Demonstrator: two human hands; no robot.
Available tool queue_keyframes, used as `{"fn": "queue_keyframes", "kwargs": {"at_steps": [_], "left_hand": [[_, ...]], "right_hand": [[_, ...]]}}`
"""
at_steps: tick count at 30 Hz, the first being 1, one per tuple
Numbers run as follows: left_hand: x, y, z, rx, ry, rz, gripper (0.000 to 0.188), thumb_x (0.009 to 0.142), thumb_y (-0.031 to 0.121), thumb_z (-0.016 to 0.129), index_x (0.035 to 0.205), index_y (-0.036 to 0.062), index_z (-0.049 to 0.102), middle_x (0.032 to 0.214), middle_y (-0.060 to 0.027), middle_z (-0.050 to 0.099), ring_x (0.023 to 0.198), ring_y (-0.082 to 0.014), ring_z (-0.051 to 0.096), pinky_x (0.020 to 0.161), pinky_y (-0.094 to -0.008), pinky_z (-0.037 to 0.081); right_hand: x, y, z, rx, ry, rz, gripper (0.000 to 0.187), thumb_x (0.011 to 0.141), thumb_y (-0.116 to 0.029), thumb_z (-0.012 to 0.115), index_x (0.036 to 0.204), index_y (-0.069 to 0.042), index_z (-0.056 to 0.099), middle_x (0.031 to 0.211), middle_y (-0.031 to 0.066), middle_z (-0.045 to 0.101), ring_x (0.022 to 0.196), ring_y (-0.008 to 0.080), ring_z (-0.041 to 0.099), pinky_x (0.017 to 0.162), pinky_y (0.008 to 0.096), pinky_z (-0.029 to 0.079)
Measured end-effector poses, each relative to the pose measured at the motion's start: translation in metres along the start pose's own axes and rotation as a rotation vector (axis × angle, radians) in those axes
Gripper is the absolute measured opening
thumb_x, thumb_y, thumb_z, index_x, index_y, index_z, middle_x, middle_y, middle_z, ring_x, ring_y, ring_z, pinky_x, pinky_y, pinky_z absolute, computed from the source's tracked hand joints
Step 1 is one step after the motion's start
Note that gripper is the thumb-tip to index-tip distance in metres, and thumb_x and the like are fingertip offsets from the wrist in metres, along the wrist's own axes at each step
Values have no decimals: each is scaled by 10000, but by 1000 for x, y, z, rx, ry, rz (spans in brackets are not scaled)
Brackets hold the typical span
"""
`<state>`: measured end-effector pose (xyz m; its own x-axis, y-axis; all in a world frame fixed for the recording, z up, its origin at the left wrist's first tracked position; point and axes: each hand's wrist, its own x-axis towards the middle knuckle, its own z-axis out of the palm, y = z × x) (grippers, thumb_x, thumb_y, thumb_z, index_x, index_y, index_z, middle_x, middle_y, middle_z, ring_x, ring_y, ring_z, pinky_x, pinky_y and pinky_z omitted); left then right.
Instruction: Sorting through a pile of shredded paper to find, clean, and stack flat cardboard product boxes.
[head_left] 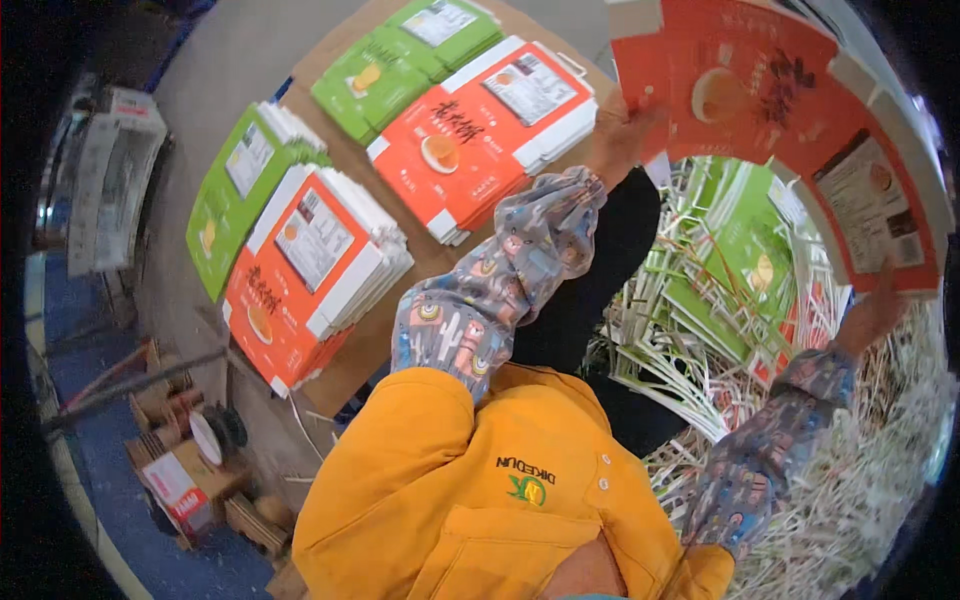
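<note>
1. Head view, containers: four stacks of flattened boxes lie on a brown board [420, 280] to the person's left. The near orange stack [290, 270] and the far orange stack [480, 125] each have a green one beside them: the near green stack [235, 190] and the far green stack [385, 75]. At the lower left, a brown box [190, 475] bears a red and white label, and a white-faced roll [205, 440] sits next to it. Green sheets [750, 260] lie among a heap of paper strips [880, 430]; I cannot tell whether anything walls that heap in.
2. The orange card [715, 80] is held up at the upper right, in front of the heap. Its long axis runs from upper left to lower right, looking curved near the picture's rim; the printed face is toward the camera.
3. It is orange-red with white end flaps, a round golden food picture, dark lettering and a pale information panel toward the right hand. I cannot tell whether it is one layer or several.
4. The left hand [622, 140] has its fingers closed on the card's left end; the right hand [868, 318] grips the lower right end, its fingers partly blurred.
</note>
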<state>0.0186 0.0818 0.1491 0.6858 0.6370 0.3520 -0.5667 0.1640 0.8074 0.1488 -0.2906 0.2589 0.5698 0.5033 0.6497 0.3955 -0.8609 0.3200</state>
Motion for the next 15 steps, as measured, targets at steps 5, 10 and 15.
{"fn": "queue_keyframes", "kwargs": {"at_steps": [5,10,15], "left_hand": [[22,44,-113,170,328,104,390,719,38,605,1075,36,445,913,-46,539,792,-146,530,692,-276,451],[-26,69,-229,486,606,108,350,686,28,634,999,24,479,902,-52,544,782,-149,515,686,-286,438],[-71,78,-282,519,855,-10,349,675,-10,632,989,23,484,903,-48,544,792,-142,514,700,-286,436]], "right_hand": [[118,-138,-14,994,-87,452,295,803,-110,555,1056,39,521,985,130,558,809,199,551,710,314,471],[159,-261,40,993,-173,89,290,759,-298,592,906,-48,591,780,111,586,707,214,571,624,320,439],[180,-369,29,1071,-404,-90,415,729,-370,611,917,-4,564,825,126,589,762,220,577,659,323,431]]}}
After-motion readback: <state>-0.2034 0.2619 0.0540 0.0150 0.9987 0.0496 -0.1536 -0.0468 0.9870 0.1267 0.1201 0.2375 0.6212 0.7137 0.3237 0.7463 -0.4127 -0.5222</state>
